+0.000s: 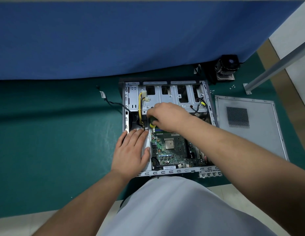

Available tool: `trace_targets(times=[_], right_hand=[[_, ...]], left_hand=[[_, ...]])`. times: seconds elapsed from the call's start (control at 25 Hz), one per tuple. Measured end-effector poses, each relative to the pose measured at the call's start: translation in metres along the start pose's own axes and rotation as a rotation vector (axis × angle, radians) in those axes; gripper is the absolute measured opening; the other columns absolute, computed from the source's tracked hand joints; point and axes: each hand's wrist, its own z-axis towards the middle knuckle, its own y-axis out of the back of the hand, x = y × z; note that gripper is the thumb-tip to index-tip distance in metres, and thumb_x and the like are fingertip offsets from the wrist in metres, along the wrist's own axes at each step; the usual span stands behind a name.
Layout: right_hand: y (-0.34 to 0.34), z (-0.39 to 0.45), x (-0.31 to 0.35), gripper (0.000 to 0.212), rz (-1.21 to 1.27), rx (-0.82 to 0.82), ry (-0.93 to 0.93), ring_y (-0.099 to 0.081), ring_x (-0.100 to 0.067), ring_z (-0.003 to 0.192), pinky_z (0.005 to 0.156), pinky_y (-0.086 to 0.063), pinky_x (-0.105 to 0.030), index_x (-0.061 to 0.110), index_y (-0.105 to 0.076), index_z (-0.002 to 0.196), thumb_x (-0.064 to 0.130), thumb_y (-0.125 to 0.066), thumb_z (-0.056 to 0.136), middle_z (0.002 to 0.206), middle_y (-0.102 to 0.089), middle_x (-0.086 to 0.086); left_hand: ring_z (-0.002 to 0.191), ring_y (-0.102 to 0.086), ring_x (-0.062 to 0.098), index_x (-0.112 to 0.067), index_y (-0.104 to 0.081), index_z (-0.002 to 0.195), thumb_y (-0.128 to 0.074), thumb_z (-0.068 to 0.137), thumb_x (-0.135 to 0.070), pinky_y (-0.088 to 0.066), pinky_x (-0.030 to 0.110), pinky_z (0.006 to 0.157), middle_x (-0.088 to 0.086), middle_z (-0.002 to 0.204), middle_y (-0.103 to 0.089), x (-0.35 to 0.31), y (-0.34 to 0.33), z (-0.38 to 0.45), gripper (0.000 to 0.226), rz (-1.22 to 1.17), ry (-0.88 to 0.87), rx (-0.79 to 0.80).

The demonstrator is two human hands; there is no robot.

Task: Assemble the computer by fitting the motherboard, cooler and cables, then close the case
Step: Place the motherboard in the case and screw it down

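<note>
The motherboard (172,149) lies in the open case (167,171) at the table's near edge, left hand (131,150) flat bracing, right hand (167,114) gripping a screwdriver (152,124) that could slip and gouge it.

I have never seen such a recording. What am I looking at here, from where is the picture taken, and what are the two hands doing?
The single picture comes from a camera on the person's head, looking down. An open computer case lies on a green mat, with the motherboard inside. The left hand rests flat on the case's left side. The right hand grips a screwdriver with a green and yellow handle. The cooler and the side panel wait on the mat, apart from the case.
</note>
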Motion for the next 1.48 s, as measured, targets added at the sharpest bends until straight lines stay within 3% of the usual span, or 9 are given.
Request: trace_targets(times=[0.12, 0.32, 0.48, 0.64, 0.84, 1.0, 1.2, 1.36, 1.48], right_hand=[[0.0, 0.008, 0.011, 0.055, -0.089, -0.039, -0.163, -0.06, -0.029, 0.086, 0.063, -0.038, -0.033, 0.02, -0.064, 0.103, 0.069, -0.039, 0.098, 0.103, -0.065, -0.006], [-0.001, -0.001, -0.002, 0.03, -0.005, 0.065, 0.122, -0.062, -0.029, 0.099, 0.069, -0.046, -0.036, 0.031, -0.063, 0.126, 0.02, -0.058, 0.099, 0.114, -0.057, -0.004], [-0.002, 0.003, 0.011, 0.052, -0.019, -0.05, -0.14, -0.054, -0.027, 0.078, 0.062, -0.038, -0.034, 0.019, -0.061, 0.102, 0.067, -0.042, 0.099, 0.081, -0.05, -0.001], [-0.002, -0.001, 0.003, 0.032, 0.033, -0.014, 0.08, -0.062, -0.034, 0.097, 0.066, -0.041, -0.036, 0.026, -0.057, 0.13, 0.022, -0.06, 0.098, 0.116, -0.055, -0.008], [-0.003, 0.007, 0.014, 0.044, -0.027, -0.071, -0.149, -0.055, -0.029, 0.082, 0.065, -0.04, -0.035, 0.016, -0.058, 0.109, 0.058, -0.05, 0.1, 0.104, -0.065, -0.007], [0.001, 0.0, 0.003, 0.035, 0.013, -0.006, 0.053, -0.062, -0.033, 0.1, 0.066, -0.042, -0.036, 0.022, -0.054, 0.134, 0.028, -0.058, 0.1, 0.117, -0.061, -0.008], [-0.004, 0.001, 0.015, 0.053, -0.062, -0.055, -0.153, -0.059, -0.029, 0.084, 0.064, -0.038, -0.035, 0.016, -0.061, 0.105, 0.065, -0.042, 0.1, 0.102, -0.066, -0.005], [-0.001, -0.004, 0.004, 0.034, 0.004, -0.031, 0.05, -0.063, -0.035, 0.099, 0.065, -0.039, -0.036, 0.018, -0.055, 0.129, 0.033, -0.061, 0.1, 0.113, -0.057, -0.01], [-0.003, -0.002, 0.011, 0.036, 0.03, -0.102, -0.036, -0.061, -0.031, 0.088, 0.064, -0.038, -0.035, 0.012, -0.061, 0.115, 0.045, -0.05, 0.104, 0.102, -0.065, -0.011]], left_hand=[[0.14, -0.046, 0.021, -0.018, -0.054, 0.147, -0.044, 0.098, -0.041, -0.025, 0.048, 0.123, 0.0, 0.147, -0.056, -0.001, 0.001, 0.0, 0.055, -0.01, -0.003, -0.006], [0.139, -0.047, 0.021, -0.018, -0.055, 0.146, -0.045, 0.097, -0.041, -0.026, 0.048, 0.123, 0.0, 0.146, -0.056, -0.001, 0.003, -0.001, 0.055, -0.002, 0.0, -0.006], [0.139, -0.046, 0.021, -0.018, -0.054, 0.146, -0.044, 0.097, -0.041, -0.025, 0.047, 0.123, 0.0, 0.146, -0.056, -0.002, 0.002, -0.001, 0.055, -0.004, -0.001, -0.001], [0.139, -0.046, 0.02, -0.018, -0.053, 0.147, -0.045, 0.098, -0.041, -0.025, 0.047, 0.123, 0.0, 0.146, -0.056, -0.001, 0.001, -0.001, 0.055, -0.008, 0.005, 0.003], [0.139, -0.046, 0.021, -0.018, -0.054, 0.146, -0.045, 0.097, -0.041, -0.025, 0.047, 0.124, 0.0, 0.146, -0.056, -0.002, 0.002, -0.001, 0.055, -0.009, 0.0, 0.0], [0.139, -0.047, 0.021, -0.018, -0.055, 0.146, -0.045, 0.097, -0.041, -0.025, 0.047, 0.123, 0.0, 0.146, -0.056, -0.002, 0.003, -0.001, 0.054, -0.01, 0.005, 0.006], [0.138, -0.047, 0.021, -0.017, -0.055, 0.146, -0.045, 0.097, -0.041, -0.026, 0.047, 0.123, 0.001, 0.146, -0.057, -0.002, 0.003, -0.001, 0.055, -0.017, 0.002, -0.003], [0.138, -0.048, 0.021, -0.018, -0.055, 0.145, -0.045, 0.097, -0.041, -0.025, 0.047, 0.123, 0.001, 0.146, -0.057, -0.002, 0.002, 0.0, 0.055, -0.026, 0.0, -0.011], [0.138, -0.047, 0.021, -0.019, -0.054, 0.146, -0.043, 0.097, -0.042, -0.025, 0.047, 0.124, 0.0, 0.146, -0.056, -0.001, 0.001, 0.0, 0.055, -0.029, -0.007, -0.013]])
